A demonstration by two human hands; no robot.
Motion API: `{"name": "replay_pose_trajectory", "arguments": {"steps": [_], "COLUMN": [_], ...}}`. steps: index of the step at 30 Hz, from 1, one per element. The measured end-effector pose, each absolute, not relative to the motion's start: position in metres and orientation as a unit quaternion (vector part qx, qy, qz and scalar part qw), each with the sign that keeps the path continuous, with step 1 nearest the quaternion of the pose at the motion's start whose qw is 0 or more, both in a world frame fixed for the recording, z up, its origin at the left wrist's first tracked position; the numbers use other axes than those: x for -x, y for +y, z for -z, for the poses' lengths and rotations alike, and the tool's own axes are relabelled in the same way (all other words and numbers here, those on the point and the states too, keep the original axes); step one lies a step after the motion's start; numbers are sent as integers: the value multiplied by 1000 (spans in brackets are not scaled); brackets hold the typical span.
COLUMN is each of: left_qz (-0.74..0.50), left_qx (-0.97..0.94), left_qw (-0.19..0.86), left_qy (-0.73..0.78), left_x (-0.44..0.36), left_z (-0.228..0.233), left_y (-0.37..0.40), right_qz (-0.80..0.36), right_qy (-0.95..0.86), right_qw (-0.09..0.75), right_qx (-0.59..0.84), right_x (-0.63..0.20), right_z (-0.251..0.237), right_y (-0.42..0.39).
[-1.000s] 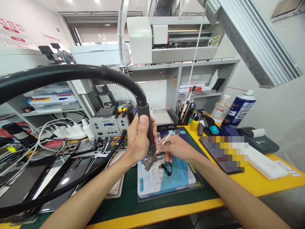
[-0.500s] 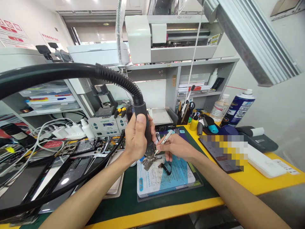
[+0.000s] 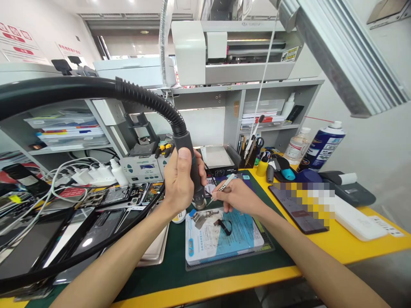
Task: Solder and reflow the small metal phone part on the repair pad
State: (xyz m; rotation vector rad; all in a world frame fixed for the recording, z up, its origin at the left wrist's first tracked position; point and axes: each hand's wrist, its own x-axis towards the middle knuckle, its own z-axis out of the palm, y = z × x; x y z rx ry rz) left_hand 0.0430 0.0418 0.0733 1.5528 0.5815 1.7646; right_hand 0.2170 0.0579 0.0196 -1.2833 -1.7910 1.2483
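The black tool [image 3: 195, 173] is pointing down and a little right, its metal nose ending just by the far left corner of the white and blue pad [image 3: 248, 239]; its long side is slanting, with the top leaning left; the left hand [image 3: 180, 182] is wrapping its fingers tight around it, thumb lying along the handle; the right hand [image 3: 237, 196] is pinching thin tweezers [image 3: 226, 184], which are slanting down and left toward the nose; I cannot tell if their tips are holding anything.

On the pad, a shiny metal piece [image 3: 199, 220] is lying near the left edge; a black looped strip [image 3: 226, 227] is lying to its right; the pad is resting over a green mat [image 3: 173, 273], close to the near edge of the yellow desk [image 3: 349, 250]; flat phones [image 3: 93, 233] are filling the desk's left side, and a black cord [image 3: 120, 237] is crossing over them; the left arm [image 3: 118, 256] is hiding some of what is there; a blue spray can [image 3: 321, 145] is standing near the far right corner.

The tool is looking dark and smooth; a thick black hose [image 3: 73, 90] is curving left from its top.
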Motion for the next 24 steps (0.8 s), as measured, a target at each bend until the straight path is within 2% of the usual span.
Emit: {"name": "replay_pose_trajectory", "arguments": {"steps": [11, 24], "left_qz": [-682, -684], "left_qx": [-600, -594], "left_qw": [352, 349], "left_qy": [225, 239], "left_x": [-42, -47], "left_z": [-69, -64], "left_y": [46, 43], "right_qz": [-451, -436], "right_qy": [-702, -773], "right_qw": [271, 235], "right_qx": [480, 396], "right_x": [-224, -232], "right_z": [-32, -41], "right_y": [55, 47]}}
